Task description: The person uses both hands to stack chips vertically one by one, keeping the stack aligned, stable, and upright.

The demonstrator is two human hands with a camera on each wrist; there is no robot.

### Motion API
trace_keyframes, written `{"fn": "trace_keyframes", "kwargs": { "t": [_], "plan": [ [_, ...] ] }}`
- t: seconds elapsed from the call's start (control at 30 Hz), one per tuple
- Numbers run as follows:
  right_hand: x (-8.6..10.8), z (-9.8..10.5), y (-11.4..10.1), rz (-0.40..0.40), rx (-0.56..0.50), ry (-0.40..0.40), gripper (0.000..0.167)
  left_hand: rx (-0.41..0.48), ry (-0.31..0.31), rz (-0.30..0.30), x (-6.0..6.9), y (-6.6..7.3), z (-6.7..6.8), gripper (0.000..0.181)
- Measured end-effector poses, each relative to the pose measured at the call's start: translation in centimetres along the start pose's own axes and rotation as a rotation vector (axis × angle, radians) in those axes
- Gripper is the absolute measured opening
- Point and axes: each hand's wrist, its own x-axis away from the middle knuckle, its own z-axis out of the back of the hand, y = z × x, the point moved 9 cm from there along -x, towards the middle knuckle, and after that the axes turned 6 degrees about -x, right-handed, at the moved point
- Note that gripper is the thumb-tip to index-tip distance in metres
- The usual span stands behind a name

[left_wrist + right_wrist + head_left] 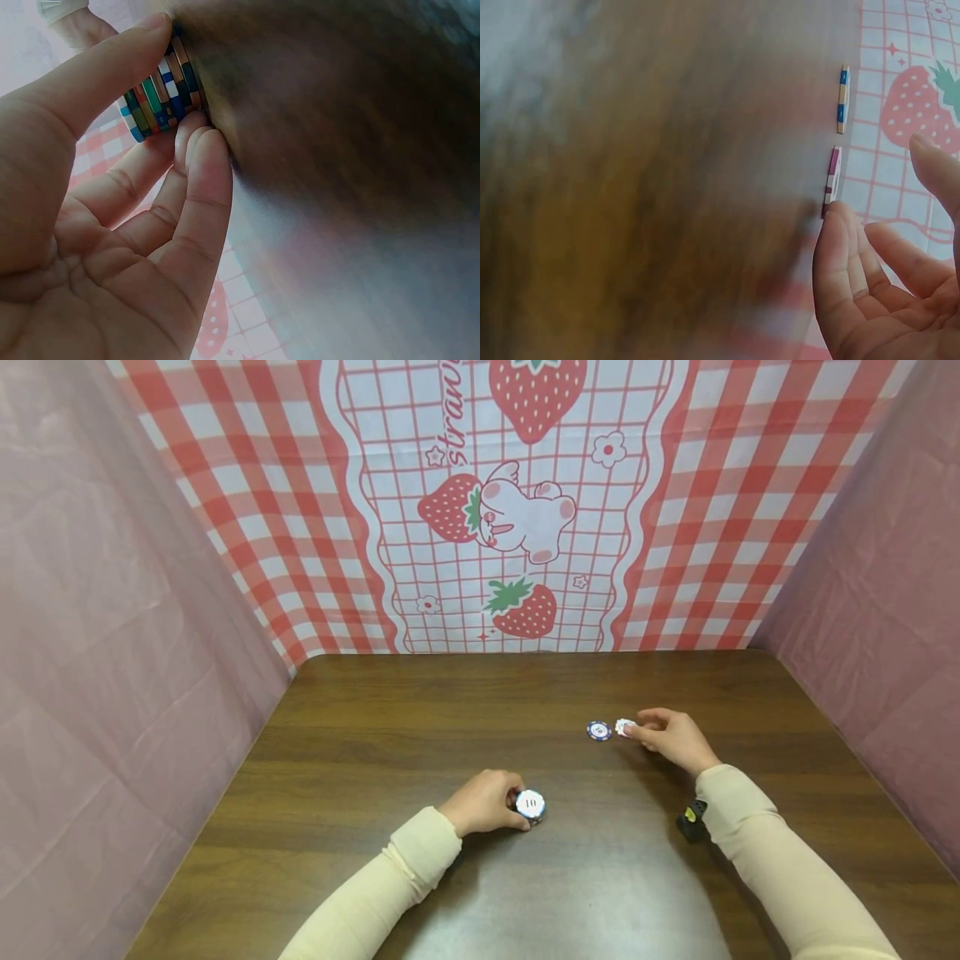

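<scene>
My left hand (487, 800) grips a short stack of poker chips (530, 806), thumb on one side and fingers on the other; the light-blue-edged top chip reads 10. In the left wrist view, the stack (160, 90) shows several coloured edges. Farther back, my right hand (671, 739) touches a white and purple poker chip (832, 176) with its fingertips. The right thumb stands apart from that chip in the right wrist view. Just left of it, a blue poker chip (599, 731) lies flat on the table.
The brown wooden table (360, 860) ends at a checkered strawberry cloth (525, 527) behind. Pink cloth hangs along the left (112, 652) and right (862, 593) sides. A small black device with a yellow-green spot (691, 820) is by the right sleeve.
</scene>
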Motion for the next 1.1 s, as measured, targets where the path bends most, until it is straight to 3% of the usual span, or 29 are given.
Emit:
{"fn": "trace_keyframes", "kwargs": {
  "t": [0.57, 0.87, 1.1],
  "plan": [
    [-0.6, -0.4, 0.3, -0.050, 0.044, -0.059, 0.063, -0.010, 0.004, -0.012, 0.0, 0.0, -0.1, 0.031],
    [-1.0, -0.8, 0.1, -0.048, 0.164, -0.070, 0.064, -0.008, -0.002, -0.009, 0.0, 0.0, -0.1, 0.031],
    [-1.5, -0.8, 0.3, -0.047, 0.183, -0.071, 0.062, -0.013, 0.004, -0.015, -0.1, 0.0, -0.1, 0.032]
  ]
}}
